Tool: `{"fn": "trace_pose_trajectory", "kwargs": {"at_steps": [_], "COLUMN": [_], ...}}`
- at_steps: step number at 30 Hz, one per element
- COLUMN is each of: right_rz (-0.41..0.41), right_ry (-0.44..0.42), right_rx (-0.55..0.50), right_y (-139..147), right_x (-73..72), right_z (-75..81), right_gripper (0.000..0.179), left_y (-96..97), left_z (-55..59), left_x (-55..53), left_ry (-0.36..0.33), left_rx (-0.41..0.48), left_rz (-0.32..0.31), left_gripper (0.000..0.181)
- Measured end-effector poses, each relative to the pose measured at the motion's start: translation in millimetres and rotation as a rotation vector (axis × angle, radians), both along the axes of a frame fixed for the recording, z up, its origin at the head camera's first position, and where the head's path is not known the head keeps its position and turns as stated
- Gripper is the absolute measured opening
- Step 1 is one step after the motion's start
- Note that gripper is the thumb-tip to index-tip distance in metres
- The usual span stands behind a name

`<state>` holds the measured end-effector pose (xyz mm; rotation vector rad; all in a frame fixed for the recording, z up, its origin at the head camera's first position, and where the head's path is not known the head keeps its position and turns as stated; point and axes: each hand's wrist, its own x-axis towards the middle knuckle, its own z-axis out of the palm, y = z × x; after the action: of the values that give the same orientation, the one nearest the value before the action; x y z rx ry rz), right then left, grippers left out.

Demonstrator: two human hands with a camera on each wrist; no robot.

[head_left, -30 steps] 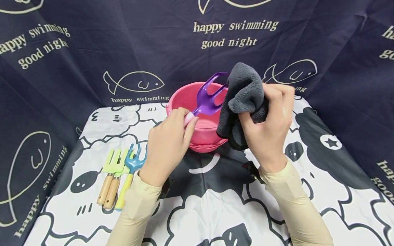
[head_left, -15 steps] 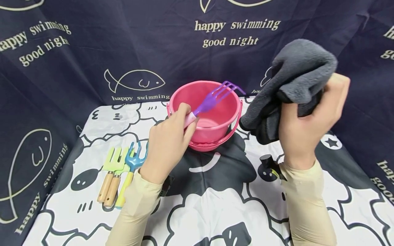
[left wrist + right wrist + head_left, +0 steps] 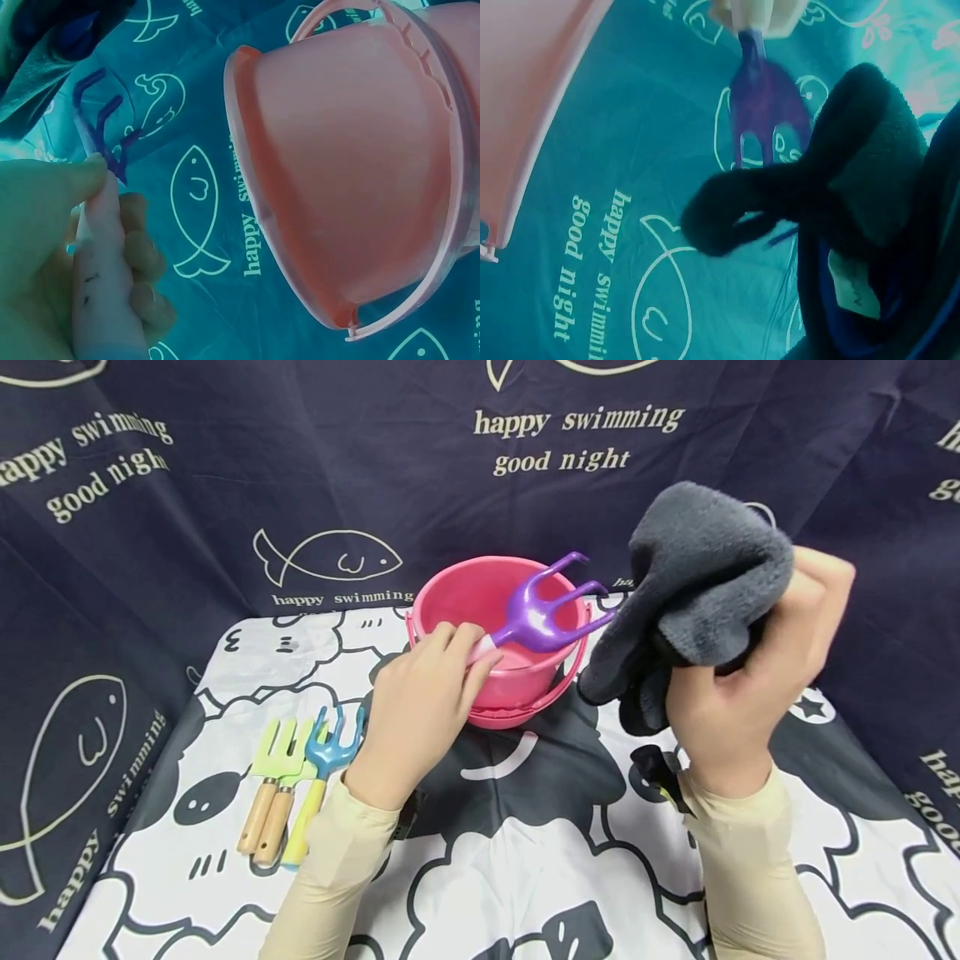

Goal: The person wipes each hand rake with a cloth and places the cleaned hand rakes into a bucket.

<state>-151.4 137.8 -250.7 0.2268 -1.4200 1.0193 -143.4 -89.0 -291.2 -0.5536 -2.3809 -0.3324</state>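
Note:
My left hand [image 3: 420, 706] grips the pale pink handle of a purple toy garden fork [image 3: 534, 618], which is held over the bucket with its tines pointing right. Small dark marks show on the handle [image 3: 105, 277] in the left wrist view. In my right hand [image 3: 750, 710] a dark grey plush cloth [image 3: 701, 556] is bunched up, its lower edge hanging just right of the tines. The right wrist view has the cloth [image 3: 877, 157] overlapping the tine ends of the fork [image 3: 769, 97]; whether they touch I cannot tell. A pink bucket [image 3: 510, 693] stands below the fork, handle folded down in front.
Left of my left forearm, two light green forks [image 3: 281, 752] with wooden handles lie beside a blue fork [image 3: 330, 752] with a yellow handle. The table cloth [image 3: 495, 877] has a cartoon sheep print. Dark fabric walls [image 3: 337, 460] stand behind and at both sides.
The cloth has moved off the tines to the right, then slightly back left and lower. The fork turned edge-on and then face-up again, shifting a little right with my left hand.

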Motion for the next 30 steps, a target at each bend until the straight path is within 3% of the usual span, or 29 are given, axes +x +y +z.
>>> {"fn": "trace_pose_trajectory", "kwargs": {"at_steps": [4, 7, 10, 14, 19, 23, 30], "right_rz": [-0.010, -0.032, -0.077, -0.081, 0.022, 0.086, 0.000], "right_ry": [0.078, 0.083, 0.080, 0.112, 0.075, 0.041, 0.057], "right_rx": [0.083, 0.178, 0.315, 0.529, 0.712, 0.744, 0.666], "right_y": [-11.8, -22.0, -34.1, -51.6, -62.6, -63.1, -71.7], "right_x": [-0.6, -0.5, -1.1, -3.8, -10.8, -13.4, -10.3], "right_z": [-8.2, -15.4, -26.2, -42.3, -58.3, -64.7, -66.9], "right_gripper": [0.035, 0.017, 0.027, 0.026, 0.034, 0.037, 0.030], "left_y": [1.0, 2.6, 4.7, 4.6, -2.1, -5.2, -4.1], "left_z": [0.9, 0.4, -1.0, -4.5, -6.4, -6.7, -8.7], "left_x": [1.9, 3.1, 4.2, 3.6, -0.3, 0.8, 2.5], "left_ry": [-0.005, -0.008, 0.011, 0.051, 0.032, -0.016, -0.026], "left_rx": [-0.018, -0.022, -0.027, 0.004, 0.092, 0.106, 0.133], "left_rz": [-0.042, -0.076, -0.099, -0.088, -0.061, -0.050, -0.071], "left_gripper": [0.026, 0.023, 0.020, 0.013, 0.008, 0.008, 0.012]}}
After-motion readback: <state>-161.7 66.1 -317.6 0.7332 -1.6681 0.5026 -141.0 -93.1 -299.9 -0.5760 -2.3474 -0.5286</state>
